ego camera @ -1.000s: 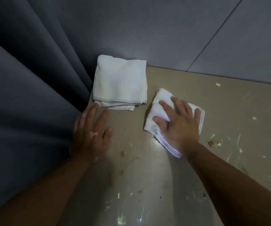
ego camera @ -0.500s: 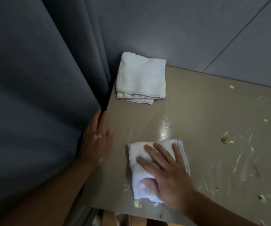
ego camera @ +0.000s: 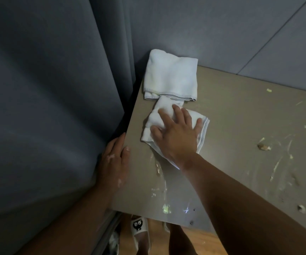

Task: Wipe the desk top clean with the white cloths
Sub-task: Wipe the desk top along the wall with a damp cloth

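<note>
My right hand (ego camera: 176,134) presses flat on a small folded white cloth (ego camera: 156,118) on the beige desk top (ego camera: 231,129), fingers spread over it. The cloth's far end touches a second, larger folded white cloth (ego camera: 170,76) lying in the desk's far left corner. My left hand (ego camera: 114,161) rests flat along the desk's left edge, fingers together and holding nothing. Wet streaks and pale smears (ego camera: 162,181) run down the desk below the small cloth.
Crumbs and dried smears (ego camera: 263,146) litter the right half of the desk. A dark grey curtain (ego camera: 47,107) hangs tight against the left edge, grey wall panels (ego camera: 222,30) behind. Below the near edge are a wooden floor (ego camera: 200,242), a white slipper (ego camera: 139,229) and my leg.
My right hand has pushed the small cloth away from the near edge, up the desk until it touches the larger cloth. The left hand stays at the left edge.
</note>
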A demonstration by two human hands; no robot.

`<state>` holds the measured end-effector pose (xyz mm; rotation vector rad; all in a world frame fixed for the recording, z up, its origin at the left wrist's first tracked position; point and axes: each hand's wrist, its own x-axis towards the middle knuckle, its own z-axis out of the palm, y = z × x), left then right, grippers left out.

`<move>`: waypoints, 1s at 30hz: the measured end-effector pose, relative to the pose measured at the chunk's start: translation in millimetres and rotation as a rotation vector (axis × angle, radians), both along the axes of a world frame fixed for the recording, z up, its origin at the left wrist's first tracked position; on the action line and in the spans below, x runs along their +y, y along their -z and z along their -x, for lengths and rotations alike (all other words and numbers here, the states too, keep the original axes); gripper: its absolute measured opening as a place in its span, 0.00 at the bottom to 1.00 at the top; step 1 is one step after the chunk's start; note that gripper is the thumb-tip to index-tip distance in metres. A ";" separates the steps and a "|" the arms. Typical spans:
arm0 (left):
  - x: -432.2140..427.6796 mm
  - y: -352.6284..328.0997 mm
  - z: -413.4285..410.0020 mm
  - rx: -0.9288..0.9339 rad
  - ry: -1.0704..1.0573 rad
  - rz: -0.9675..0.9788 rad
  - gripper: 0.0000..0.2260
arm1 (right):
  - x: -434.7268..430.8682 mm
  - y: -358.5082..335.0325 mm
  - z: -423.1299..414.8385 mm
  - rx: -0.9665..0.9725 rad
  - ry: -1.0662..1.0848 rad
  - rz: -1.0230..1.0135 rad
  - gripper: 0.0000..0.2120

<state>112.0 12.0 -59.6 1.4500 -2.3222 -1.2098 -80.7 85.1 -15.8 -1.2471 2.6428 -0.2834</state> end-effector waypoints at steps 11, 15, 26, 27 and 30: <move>-8.9 -17.7 0.1 0.279 -0.275 -0.475 0.19 | 72.3 -1.2 -105.2 -0.026 -0.316 -0.007 0.26; -13.8 -22.9 10.7 0.146 -0.239 -0.392 0.19 | 78.5 2.6 -114.0 -0.020 -0.379 -0.011 0.26; 12.3 -28.6 46.9 -0.171 0.315 0.430 0.28 | 190.8 2.7 -46.6 0.070 -0.328 -0.050 0.27; 16.0 -26.1 52.5 -0.183 0.347 0.444 0.26 | 205.5 2.3 -36.6 0.073 -0.305 -0.083 0.27; 25.7 -21.1 60.9 -0.219 0.456 0.453 0.26 | 249.3 5.1 -6.4 0.062 -0.204 -0.134 0.28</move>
